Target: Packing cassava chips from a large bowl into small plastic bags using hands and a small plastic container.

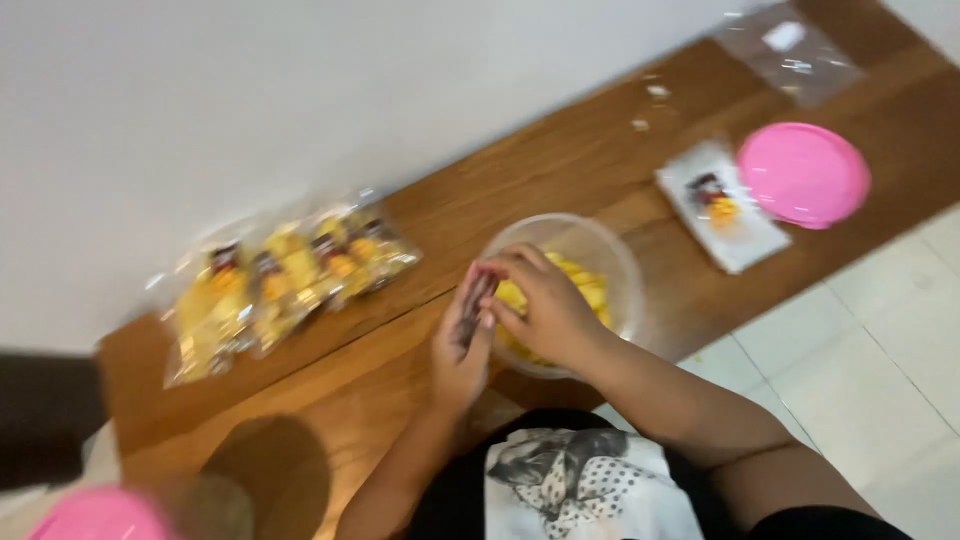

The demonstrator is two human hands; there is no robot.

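My left hand [460, 345] and my right hand [545, 305] meet over the near rim of a clear round plastic bowl [620, 262] that holds yellow snack pieces [590, 287]. Between the fingers of both hands is a small dark wrapper [473, 308], pinched at its top edge. The frame is blurred, so the wrapper's details are unclear.
A clear bag of yellow wrapped snacks [285, 275] lies left of the bowl on the wooden table [560, 160]. A white packet [722, 205], a pink lid [805, 172] and an empty clear bag [790, 50] lie to the right. Another pink lid [95, 515] shows at bottom left. Tiled floor is at right.
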